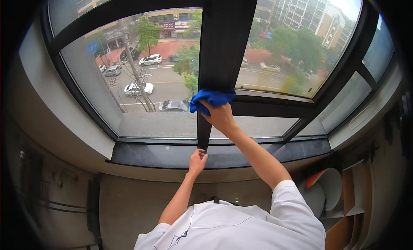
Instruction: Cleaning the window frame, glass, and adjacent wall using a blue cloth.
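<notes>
My right hand [219, 116] holds a blue cloth [213, 97] against the dark upright post [222, 40] of the window frame, where a lower crossbar [267, 106] meets it. Part of the cloth is bunched under the fingers. Lower down, my left hand [198, 160] rests at the dark window sill [155, 154], by the foot of the post. Its fingers are bent, and whether they grip anything is not visible. Left of the post is a large glass pane [161, 75]; to the right, another pane [284, 56] has a yellowish smear along its bottom.
Pale wall reveals [80, 111] flank the window on both sides. At the lower right stand a grey and orange chair [326, 188] and a wooden shelf unit [351, 201]. A dark upright piece [94, 211] is at the lower left. Outside lies a street with parked cars.
</notes>
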`<state>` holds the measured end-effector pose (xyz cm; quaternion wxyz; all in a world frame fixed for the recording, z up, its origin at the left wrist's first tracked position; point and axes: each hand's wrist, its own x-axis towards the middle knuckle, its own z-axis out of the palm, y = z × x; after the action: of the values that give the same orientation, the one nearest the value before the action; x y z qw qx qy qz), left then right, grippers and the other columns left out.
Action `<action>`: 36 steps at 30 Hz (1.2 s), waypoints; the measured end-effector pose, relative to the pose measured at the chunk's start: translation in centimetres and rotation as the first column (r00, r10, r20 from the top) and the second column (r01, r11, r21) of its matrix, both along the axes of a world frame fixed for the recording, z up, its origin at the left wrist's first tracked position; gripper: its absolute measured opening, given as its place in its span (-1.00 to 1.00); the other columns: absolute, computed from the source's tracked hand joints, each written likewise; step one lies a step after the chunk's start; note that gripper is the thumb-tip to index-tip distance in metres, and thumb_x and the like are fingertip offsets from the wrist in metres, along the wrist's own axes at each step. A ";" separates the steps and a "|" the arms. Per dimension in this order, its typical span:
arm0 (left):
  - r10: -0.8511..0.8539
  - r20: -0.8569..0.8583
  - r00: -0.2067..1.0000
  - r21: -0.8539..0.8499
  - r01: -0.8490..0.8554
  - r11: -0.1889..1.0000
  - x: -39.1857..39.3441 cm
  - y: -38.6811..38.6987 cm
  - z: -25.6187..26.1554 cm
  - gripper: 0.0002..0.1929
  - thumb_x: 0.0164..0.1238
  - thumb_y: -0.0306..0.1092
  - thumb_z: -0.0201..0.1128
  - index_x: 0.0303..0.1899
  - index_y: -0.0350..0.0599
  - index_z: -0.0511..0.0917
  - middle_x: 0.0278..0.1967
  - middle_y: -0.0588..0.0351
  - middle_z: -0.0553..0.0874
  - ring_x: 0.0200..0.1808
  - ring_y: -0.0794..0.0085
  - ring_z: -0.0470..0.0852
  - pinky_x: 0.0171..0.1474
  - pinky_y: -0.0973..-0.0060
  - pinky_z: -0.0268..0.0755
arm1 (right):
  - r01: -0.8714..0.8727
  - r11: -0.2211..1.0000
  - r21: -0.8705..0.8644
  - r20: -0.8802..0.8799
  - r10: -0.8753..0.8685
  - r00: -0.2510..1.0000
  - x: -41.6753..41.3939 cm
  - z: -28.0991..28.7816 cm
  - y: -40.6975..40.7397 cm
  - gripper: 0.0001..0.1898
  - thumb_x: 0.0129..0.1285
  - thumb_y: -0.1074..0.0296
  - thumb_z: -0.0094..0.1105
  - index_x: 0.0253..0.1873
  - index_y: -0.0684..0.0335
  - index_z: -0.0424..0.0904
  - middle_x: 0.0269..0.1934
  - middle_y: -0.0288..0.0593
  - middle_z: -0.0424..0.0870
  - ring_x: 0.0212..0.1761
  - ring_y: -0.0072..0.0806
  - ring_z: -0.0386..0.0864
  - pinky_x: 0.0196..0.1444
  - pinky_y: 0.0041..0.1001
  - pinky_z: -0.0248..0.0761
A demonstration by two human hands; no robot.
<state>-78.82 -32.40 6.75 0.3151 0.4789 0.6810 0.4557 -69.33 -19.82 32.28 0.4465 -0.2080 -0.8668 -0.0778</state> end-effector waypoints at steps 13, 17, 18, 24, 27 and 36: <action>0.222 -0.120 0.968 -0.091 -0.233 0.968 -3.5 -9.8 -0.5 -0.70 0.29 -0.31 0.30 0.02 -0.11 0.53 -0.20 0.06 0.68 -0.13 0.24 0.62 0.01 0.27 0.48 | 0.258 0.966 0.006 -0.406 -0.233 0.884 -1.0 18.9 0.9 -0.45 0.02 0.25 0.46 0.19 -0.06 0.55 -0.20 0.16 0.61 -0.09 0.09 0.58 -0.03 -0.08 0.49; 0.212 -0.103 0.972 -0.016 -0.215 0.976 -4.8 -6.8 -0.4 -0.69 0.28 -0.31 0.30 0.02 -0.11 0.53 -0.17 0.04 0.67 -0.12 0.22 0.61 0.02 0.26 0.48 | 0.314 0.948 -0.043 -0.327 -0.311 0.893 -1.4 15.3 0.6 -0.46 0.04 0.22 0.43 0.19 -0.05 0.53 -0.22 0.15 0.60 -0.09 0.10 0.58 -0.05 -0.08 0.48; 0.199 -0.133 0.971 0.002 -0.200 0.980 -5.3 -6.4 -0.1 -0.69 0.27 -0.31 0.31 0.02 -0.11 0.53 -0.16 0.03 0.68 -0.12 0.22 0.60 0.02 0.25 0.47 | 0.332 0.940 -0.075 -0.284 -0.340 0.897 -1.2 12.1 0.2 -0.46 0.04 0.23 0.43 0.19 -0.04 0.53 -0.19 0.13 0.61 -0.08 0.08 0.58 -0.05 -0.09 0.49; 0.126 -0.175 0.976 0.054 -0.118 0.992 -9.8 -5.1 0.0 -0.71 0.24 -0.33 0.31 -0.02 -0.12 0.55 -0.16 0.03 0.68 -0.12 0.21 0.60 0.01 0.25 0.48 | 0.355 0.929 -0.108 -0.209 -0.371 0.905 -1.1 -1.7 -2.0 -0.54 -0.06 0.26 0.51 0.01 0.01 0.61 -0.19 -0.13 0.62 -0.10 -0.13 0.60 -0.09 -0.23 0.47; 0.064 -0.191 0.979 0.047 -0.056 0.997 -12.2 -4.8 -0.8 -0.72 0.24 -0.34 0.32 -0.04 -0.12 0.55 -0.16 0.02 0.68 -0.12 0.21 0.60 0.01 0.25 0.47 | 0.408 0.909 -0.089 -0.315 -0.414 0.854 -2.5 3.2 -1.9 -0.56 0.00 0.22 0.47 0.03 0.02 0.59 -0.27 -0.09 0.65 -0.21 -0.09 0.64 -0.19 -0.20 0.49; -0.139 -0.122 0.983 0.043 0.145 0.989 -14.3 -3.5 -1.3 -0.73 0.24 -0.36 0.32 -0.04 -0.12 0.56 -0.15 0.03 0.68 -0.11 0.22 0.60 0.02 0.25 0.47 | 0.387 0.921 0.045 -0.496 -0.316 0.809 -4.5 20.7 1.5 -0.48 0.07 0.08 0.40 0.07 0.21 0.51 -0.32 0.13 0.68 -0.25 0.10 0.62 -0.13 -0.07 0.49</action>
<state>-93.08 -35.93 5.50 0.2932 0.5604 0.6506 0.4203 -73.85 -18.29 52.99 0.6385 -0.3451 -0.6672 -0.1673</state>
